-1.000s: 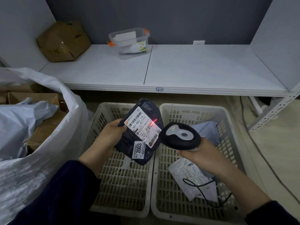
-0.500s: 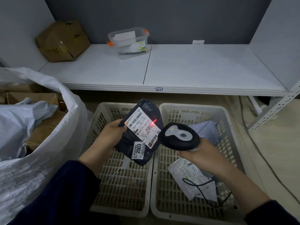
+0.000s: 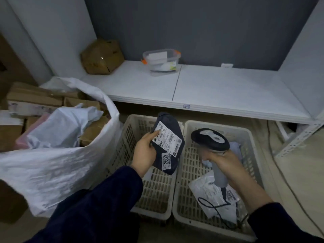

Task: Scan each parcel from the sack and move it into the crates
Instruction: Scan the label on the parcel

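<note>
My left hand (image 3: 145, 151) grips a dark soft parcel (image 3: 171, 127) with white labels, holding it above the left crate (image 3: 157, 193). My right hand (image 3: 222, 163) holds a black and grey barcode scanner (image 3: 210, 139) over the right crate (image 3: 191, 204); no red light shows on the label. In the right crate lie a white parcel (image 3: 208, 195) and a pale blue one (image 3: 235, 149), with the scanner's cable looped over them. The white sack (image 3: 57, 165) stands at the left, full of cardboard boxes and a pale bagged parcel (image 3: 66, 127).
A low white shelf (image 3: 219, 88) runs behind the crates, carrying a brown cardboard box (image 3: 101, 57) and a clear plastic tub (image 3: 162, 61). A metal shelf bracket (image 3: 298, 141) and a floor cable (image 3: 284, 179) are at the right.
The red scan light on the label has gone out. The scanner has drawn away to the right of the parcel, and my view has swung left, showing more of the sack.
</note>
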